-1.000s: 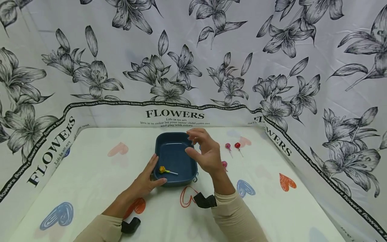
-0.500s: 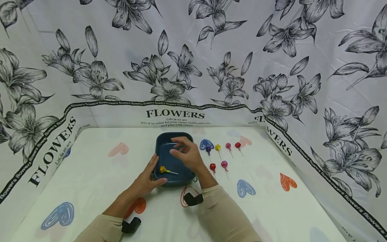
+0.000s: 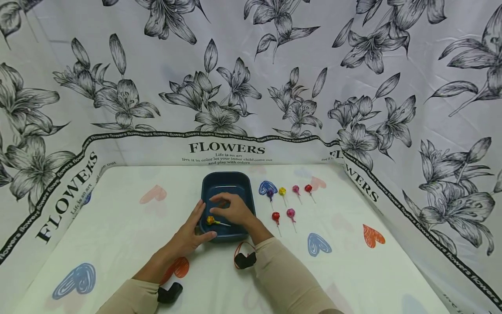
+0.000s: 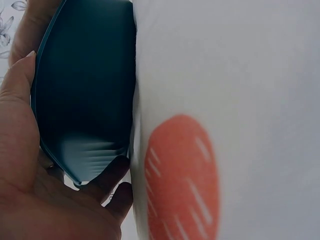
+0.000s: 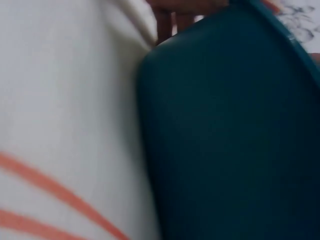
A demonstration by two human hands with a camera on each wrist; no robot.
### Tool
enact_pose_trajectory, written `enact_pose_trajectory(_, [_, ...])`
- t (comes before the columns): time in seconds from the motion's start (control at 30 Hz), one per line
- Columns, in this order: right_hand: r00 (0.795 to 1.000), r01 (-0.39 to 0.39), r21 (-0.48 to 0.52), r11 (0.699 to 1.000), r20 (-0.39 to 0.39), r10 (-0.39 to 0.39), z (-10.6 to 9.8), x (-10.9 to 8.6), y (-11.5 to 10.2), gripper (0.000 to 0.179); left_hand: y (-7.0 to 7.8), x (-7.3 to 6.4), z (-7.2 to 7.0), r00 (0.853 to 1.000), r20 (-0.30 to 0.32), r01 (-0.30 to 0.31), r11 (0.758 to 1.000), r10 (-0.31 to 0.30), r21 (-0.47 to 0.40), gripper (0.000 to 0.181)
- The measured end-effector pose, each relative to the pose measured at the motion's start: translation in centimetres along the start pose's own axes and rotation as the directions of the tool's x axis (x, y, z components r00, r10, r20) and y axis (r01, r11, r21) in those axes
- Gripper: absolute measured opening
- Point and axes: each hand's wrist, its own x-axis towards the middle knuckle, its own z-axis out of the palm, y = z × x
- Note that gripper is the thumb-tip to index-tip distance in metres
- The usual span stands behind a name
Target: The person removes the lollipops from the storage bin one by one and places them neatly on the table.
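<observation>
A dark blue rectangular container (image 3: 213, 181) stands on the table. My left hand (image 3: 191, 231) rests against its left side, fingers along the wall and thumb at the front rim; the left wrist view shows the fingers touching the outer wall (image 4: 85, 85). Inside, near the front left, lies a yellow-orange lollipop (image 3: 211, 220) with its white stick pointing right. My right hand (image 3: 233, 209) reaches over the right rim into the container, thumb and forefinger apart just above the lollipop, holding nothing visible. The right wrist view mostly shows the container's outer wall (image 5: 225, 135).
Right of the container lie several lollipops: a purple one (image 3: 269, 193), a yellow one (image 3: 282, 191), pink ones (image 3: 296, 189) and red ones (image 3: 276, 216). The white tablecloth (image 3: 117, 235) has printed hearts. A flower-print curtain (image 3: 231, 148) stands at the back.
My right hand has moved left and down from above the container's right rim to over the lollipop inside, uncovering lollipops on the table. My left hand has stayed in place.
</observation>
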Motion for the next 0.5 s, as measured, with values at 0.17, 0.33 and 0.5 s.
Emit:
enact_pose_trajectory(0.17, [0.99,-0.087,-0.189,0.978,0.092,0.105,0.5,0.1,-0.2,0.04,0.0,0.0,0.0,1.0,-0.001,-0.023,1.0,0.023,-0.005,0.094])
enact_pose_trajectory(0.33, [0.973,-0.094,-0.324,0.941,0.17,0.156,1.0,0.1,-0.6,0.044,-0.2,0.0,-0.1,0.999,-0.002,-0.054,0.999,0.054,-0.007,0.096])
enact_pose_trajectory(0.5, [0.961,-0.075,-0.394,0.916,0.216,0.171,1.5,0.1,-0.5,0.043,-0.3,0.0,0.0,0.998,-0.012,-0.065,0.998,0.065,0.005,0.096])
